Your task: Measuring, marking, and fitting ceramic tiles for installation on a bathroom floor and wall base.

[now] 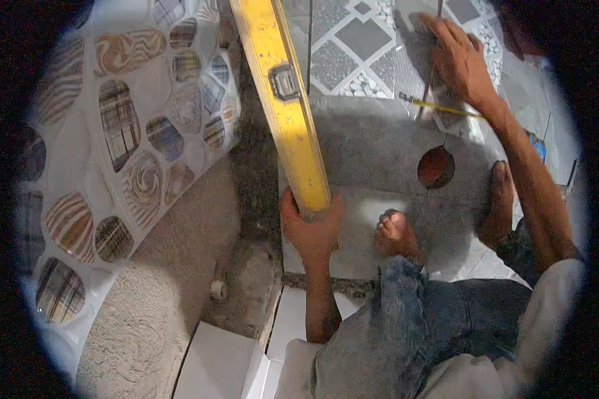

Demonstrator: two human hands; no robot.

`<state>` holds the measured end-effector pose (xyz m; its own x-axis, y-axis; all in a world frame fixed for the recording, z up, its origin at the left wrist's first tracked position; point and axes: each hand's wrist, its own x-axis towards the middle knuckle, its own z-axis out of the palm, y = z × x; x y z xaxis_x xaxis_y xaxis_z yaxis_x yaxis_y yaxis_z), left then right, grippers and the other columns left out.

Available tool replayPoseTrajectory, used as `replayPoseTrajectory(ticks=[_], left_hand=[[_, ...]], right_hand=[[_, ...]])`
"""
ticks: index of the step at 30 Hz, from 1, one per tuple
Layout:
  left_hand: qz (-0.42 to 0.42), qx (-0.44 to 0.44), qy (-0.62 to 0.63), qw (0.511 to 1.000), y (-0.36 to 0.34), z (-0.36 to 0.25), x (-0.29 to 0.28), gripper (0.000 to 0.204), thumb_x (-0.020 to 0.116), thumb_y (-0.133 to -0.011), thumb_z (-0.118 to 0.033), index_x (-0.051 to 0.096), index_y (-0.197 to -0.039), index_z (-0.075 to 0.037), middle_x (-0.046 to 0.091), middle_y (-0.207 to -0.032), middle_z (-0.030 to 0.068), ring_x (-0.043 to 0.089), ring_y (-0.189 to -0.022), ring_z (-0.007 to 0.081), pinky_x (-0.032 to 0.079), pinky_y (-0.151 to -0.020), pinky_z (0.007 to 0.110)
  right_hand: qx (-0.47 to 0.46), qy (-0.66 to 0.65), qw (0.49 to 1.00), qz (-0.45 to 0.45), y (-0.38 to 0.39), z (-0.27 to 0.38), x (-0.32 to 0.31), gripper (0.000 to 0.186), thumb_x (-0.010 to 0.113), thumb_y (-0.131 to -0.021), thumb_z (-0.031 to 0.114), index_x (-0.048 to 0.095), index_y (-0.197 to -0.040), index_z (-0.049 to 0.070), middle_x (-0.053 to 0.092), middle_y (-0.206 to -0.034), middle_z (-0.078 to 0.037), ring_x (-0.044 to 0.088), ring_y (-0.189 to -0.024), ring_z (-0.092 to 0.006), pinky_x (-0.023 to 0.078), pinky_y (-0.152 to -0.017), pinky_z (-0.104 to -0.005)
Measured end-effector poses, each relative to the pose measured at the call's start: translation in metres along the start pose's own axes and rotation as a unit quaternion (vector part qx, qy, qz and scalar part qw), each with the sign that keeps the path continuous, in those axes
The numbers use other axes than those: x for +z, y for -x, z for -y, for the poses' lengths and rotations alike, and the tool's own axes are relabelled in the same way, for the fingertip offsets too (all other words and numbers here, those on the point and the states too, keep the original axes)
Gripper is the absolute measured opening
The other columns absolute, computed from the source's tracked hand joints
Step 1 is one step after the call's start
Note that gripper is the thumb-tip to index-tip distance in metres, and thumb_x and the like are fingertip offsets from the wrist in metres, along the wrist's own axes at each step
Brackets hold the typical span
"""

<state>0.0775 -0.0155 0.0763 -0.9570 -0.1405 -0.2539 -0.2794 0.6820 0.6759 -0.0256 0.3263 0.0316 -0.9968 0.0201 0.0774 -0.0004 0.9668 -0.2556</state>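
Observation:
My left hand point(313, 229) is wrapped round the near end of a yellow spirit level point(283, 106). From there the level slants away to the far left, lying close to the patterned grey-and-white floor tiles point(359, 50). My right hand point(460, 66) reaches to the far right with fingers stretched out, over the edge of a patterned tile. Its fingertips rest at or just above the tile; contact is hard to tell. Near its wrist lies the yellow blade of a tape measure point(439, 108), partly passing behind my forearm.
A grey slab point(366, 143) has a round hole point(436, 166) with a reddish inside. My bare feet point(399, 236) stand around it. Pebble-patterned wall tiles point(120, 126) rise at left above rough mortar point(136, 319). White tiles point(216, 362) lie at the bottom, and a pipe end point(217, 289) sticks out nearby.

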Motion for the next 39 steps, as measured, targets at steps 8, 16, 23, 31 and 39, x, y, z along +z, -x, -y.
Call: replayPoseTrajectory(ticks=[8,16,23,31,39], left_hand=[[0.032,-0.104,0.002,0.994,0.010,0.006,0.010,0.073,0.085,-0.059,-0.017,0.047,-0.119,0.000,0.055,-0.111,0.0138,0.055,-0.102,0.0256,0.044,-0.090,0.039],[-0.003,-0.065,-0.024,0.998,0.011,0.016,0.016,0.064,0.080,-0.063,-0.022,0.052,-0.116,-0.001,0.059,-0.104,0.0159,0.061,-0.094,0.0299,0.049,-0.080,0.041],[0.002,-0.087,-0.031,0.996,0.008,0.017,0.019,0.063,0.080,-0.062,-0.023,0.052,-0.114,0.000,0.058,-0.100,0.0160,0.059,-0.089,0.0317,0.049,-0.076,0.041],[0.001,0.002,-0.059,0.998,0.009,0.031,0.018,0.061,0.081,-0.062,-0.021,0.054,-0.112,-0.002,0.057,-0.102,0.0159,0.055,-0.089,0.0325,0.045,-0.077,0.045],[-0.010,0.017,-0.124,0.992,0.032,0.047,0.014,0.061,0.081,-0.063,-0.021,0.053,-0.114,0.000,0.054,-0.111,0.0150,0.047,-0.102,0.0326,0.040,-0.086,0.047]], right_hand=[[0.030,-0.052,0.998,0.031,0.071,0.030,-0.029,0.042,0.062,-0.085,0.026,0.053,-0.123,0.009,0.052,-0.121,-0.012,0.046,-0.116,-0.0300,0.031,-0.096,-0.0435],[0.071,-0.062,0.993,0.076,0.059,0.059,-0.024,0.051,0.064,-0.083,0.034,0.050,-0.125,0.009,0.051,-0.121,-0.012,0.046,-0.114,-0.0306,0.032,-0.094,-0.0449],[0.170,-0.214,0.957,0.097,0.058,0.127,-0.008,0.055,0.069,-0.080,0.018,0.046,-0.128,0.005,0.050,-0.121,-0.015,0.046,-0.114,-0.0321,0.039,-0.093,-0.0432],[0.200,-0.219,0.954,0.050,0.068,0.147,0.012,0.064,0.069,-0.079,0.011,0.038,-0.135,0.006,0.039,-0.130,-0.018,0.054,-0.105,-0.0279,0.043,-0.094,-0.0392],[0.426,-0.296,0.841,0.156,0.010,0.099,-0.026,0.055,0.072,-0.077,0.013,0.051,-0.128,0.010,0.060,-0.109,-0.010,0.060,-0.080,-0.0178,0.049,-0.071,-0.0297]])
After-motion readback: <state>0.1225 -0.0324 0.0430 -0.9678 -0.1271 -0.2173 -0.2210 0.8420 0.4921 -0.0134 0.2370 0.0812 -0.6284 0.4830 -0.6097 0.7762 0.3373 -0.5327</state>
